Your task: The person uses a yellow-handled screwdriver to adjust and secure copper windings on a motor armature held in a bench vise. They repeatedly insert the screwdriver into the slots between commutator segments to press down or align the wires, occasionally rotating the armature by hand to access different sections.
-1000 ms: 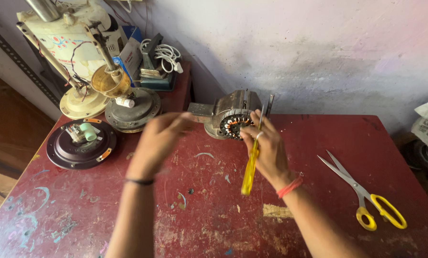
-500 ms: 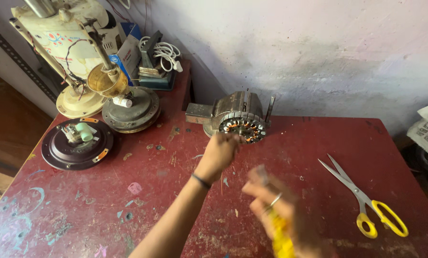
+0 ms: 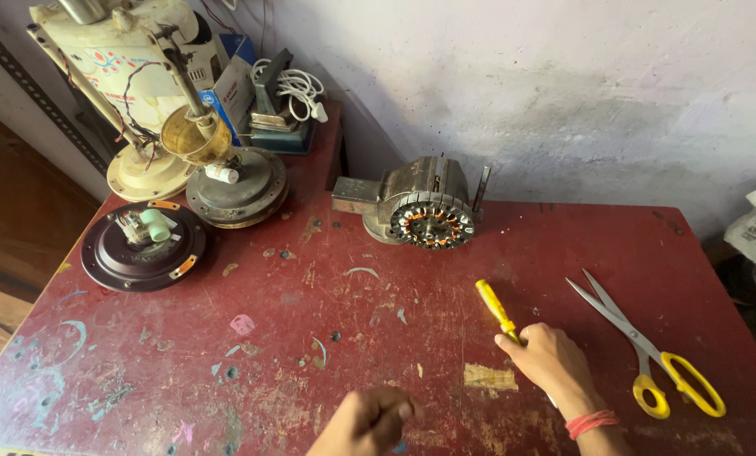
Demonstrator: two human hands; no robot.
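Right hand wraps fingers around yellow-handled screwdriver, handle end pointing up toward fan motor stator near wall. Left hand curled into loose fist, holding nothing visible, low over red table. Yellow-handled scissors lie just right of right hand.

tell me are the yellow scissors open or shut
Open: the scissors lie flat on the red table with both blades spread in a narrow V.

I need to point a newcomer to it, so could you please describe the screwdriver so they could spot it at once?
On the scratched red table, look right of centre, below the grey metal motor stator with copper windings. The slim yellow-handled screwdriver lies there in the right hand; the yellow-handled scissors alongside have two long blades.
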